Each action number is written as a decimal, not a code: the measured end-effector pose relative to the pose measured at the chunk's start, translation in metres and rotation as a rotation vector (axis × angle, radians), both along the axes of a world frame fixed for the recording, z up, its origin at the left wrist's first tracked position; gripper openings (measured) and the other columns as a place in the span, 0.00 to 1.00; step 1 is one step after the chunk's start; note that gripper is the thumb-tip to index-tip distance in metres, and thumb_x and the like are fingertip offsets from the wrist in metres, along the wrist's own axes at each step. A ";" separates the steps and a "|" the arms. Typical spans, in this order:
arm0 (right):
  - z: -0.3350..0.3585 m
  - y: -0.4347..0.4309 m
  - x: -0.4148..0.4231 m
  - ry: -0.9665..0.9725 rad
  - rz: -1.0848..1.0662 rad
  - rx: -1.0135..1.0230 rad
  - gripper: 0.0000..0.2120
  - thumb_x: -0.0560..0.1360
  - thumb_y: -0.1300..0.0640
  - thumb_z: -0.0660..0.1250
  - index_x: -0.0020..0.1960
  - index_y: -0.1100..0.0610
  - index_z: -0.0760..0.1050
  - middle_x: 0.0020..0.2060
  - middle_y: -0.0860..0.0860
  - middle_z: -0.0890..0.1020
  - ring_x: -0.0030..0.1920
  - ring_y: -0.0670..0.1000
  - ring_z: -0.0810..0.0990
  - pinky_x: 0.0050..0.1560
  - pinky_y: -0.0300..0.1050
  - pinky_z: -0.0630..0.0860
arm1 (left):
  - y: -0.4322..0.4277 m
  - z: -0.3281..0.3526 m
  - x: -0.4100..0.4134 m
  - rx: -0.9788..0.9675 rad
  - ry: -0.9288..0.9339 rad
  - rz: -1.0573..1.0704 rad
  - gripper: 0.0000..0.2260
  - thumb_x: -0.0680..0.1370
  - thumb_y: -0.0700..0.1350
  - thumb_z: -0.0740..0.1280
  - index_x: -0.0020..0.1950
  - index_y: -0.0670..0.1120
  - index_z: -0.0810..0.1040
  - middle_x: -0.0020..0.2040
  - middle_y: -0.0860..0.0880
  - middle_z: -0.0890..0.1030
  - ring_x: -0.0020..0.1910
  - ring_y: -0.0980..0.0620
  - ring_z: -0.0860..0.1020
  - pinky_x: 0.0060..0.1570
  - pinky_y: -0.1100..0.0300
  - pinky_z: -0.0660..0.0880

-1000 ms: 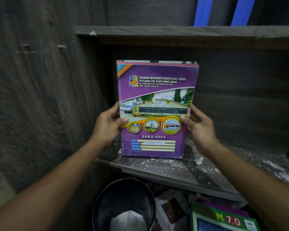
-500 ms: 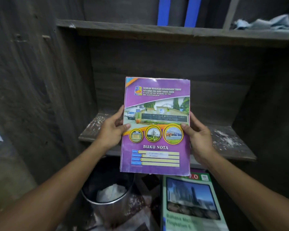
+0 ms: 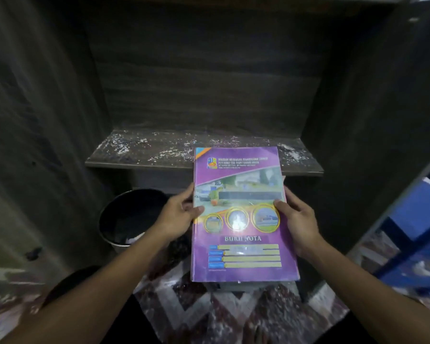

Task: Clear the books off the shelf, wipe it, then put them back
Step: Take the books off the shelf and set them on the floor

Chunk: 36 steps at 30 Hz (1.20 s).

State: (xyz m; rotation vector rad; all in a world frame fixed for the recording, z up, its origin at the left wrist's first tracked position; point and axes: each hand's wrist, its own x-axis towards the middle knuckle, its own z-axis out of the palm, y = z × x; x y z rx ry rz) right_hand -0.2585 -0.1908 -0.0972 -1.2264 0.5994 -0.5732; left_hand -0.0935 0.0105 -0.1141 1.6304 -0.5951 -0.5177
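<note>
Both hands, left hand [image 3: 178,216] and right hand [image 3: 299,223], grip the purple notebook [image 3: 241,214] by its side edges at frame centre, below the dusty shelf [image 3: 144,155].

Home study corner, dark wooden shelf [image 3: 139,158] alcove, patterned floor mat [image 3: 233,316], small waste bin [image 3: 124,219], school notebook [image 3: 241,214]
</note>
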 end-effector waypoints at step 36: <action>-0.108 -0.075 0.024 0.470 -0.029 -0.048 0.07 0.81 0.58 0.65 0.56 0.51 0.79 0.42 0.54 0.87 0.36 0.54 0.86 0.37 0.46 0.81 | -0.083 -0.075 0.025 0.578 -0.084 0.044 0.19 0.76 0.44 0.71 0.67 0.52 0.76 0.56 0.48 0.83 0.51 0.48 0.82 0.54 0.51 0.79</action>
